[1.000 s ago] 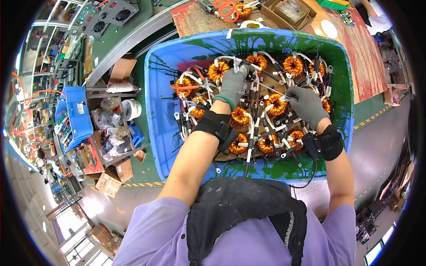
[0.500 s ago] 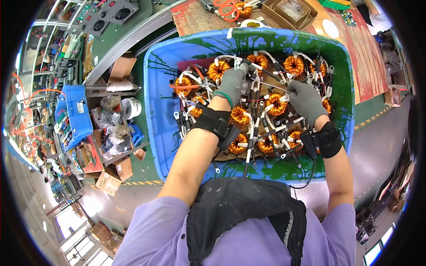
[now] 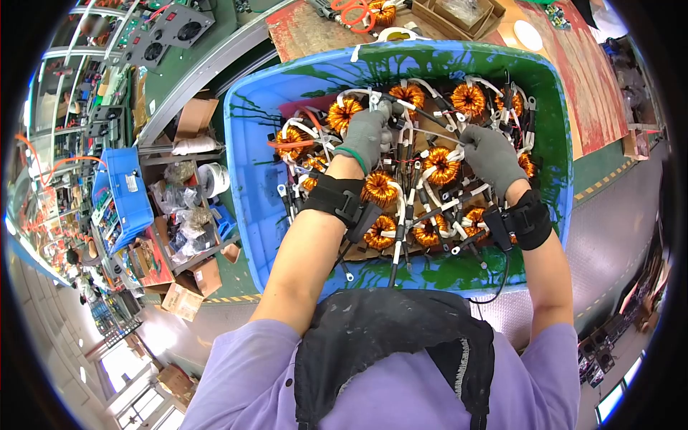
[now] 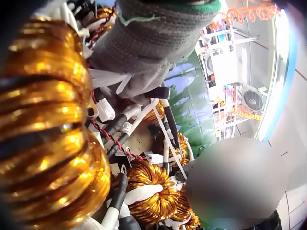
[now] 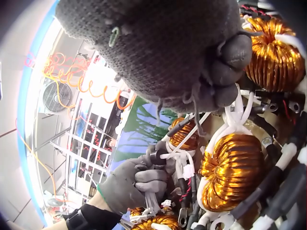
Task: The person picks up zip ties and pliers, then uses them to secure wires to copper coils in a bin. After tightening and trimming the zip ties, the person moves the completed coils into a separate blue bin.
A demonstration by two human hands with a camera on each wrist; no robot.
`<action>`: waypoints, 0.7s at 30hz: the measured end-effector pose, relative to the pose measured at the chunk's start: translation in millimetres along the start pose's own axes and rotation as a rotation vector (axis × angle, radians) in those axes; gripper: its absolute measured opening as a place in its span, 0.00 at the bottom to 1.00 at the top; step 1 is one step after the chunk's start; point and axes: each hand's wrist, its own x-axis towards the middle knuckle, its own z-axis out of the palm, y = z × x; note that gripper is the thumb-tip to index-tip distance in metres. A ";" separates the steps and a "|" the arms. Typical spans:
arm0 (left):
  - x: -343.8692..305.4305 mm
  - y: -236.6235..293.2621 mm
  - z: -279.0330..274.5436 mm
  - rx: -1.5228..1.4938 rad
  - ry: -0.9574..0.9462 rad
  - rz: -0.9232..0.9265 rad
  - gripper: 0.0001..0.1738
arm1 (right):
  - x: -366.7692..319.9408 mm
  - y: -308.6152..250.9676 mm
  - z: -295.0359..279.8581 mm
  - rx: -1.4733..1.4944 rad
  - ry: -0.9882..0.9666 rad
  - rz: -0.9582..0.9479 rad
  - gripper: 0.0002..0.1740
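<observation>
In the head view, my gloved left hand grips a black-sleeved cable near the far side of a blue bin. White strips hang from beneath its curled fingers in the right wrist view. A thin white cable tie stretches from there to my gloved right hand, whose fingers and thumb pinch its end. Copper-wound toroid coils with white and black leads lie around and below both hands. One coil looms close in the left wrist view. The left fingertips are partly hidden.
Behind the bin stands a worn wooden bench with a cardboard box and a coiled orange hose. Shelves with plastic bags and a smaller blue bin are on the left. Cable lugs stick up among the coils.
The head view has shifted slightly, so the bin sits a little further left and higher. Both hands keep their holds, with the cable tie still stretched between them.
</observation>
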 end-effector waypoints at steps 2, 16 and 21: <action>1.3 -1.0 -1.4 0.016 0.013 0.002 0.14 | 0.4 -2.0 -2.7 0.011 -0.022 0.034 0.10; -2.3 0.1 -1.2 -0.047 -0.073 0.043 0.11 | -2.7 17.2 -4.1 0.091 -0.040 -0.068 0.12; 0.3 0.6 -1.8 -0.046 -0.054 0.020 0.11 | 0.9 8.4 -5.8 0.026 -0.064 -0.026 0.11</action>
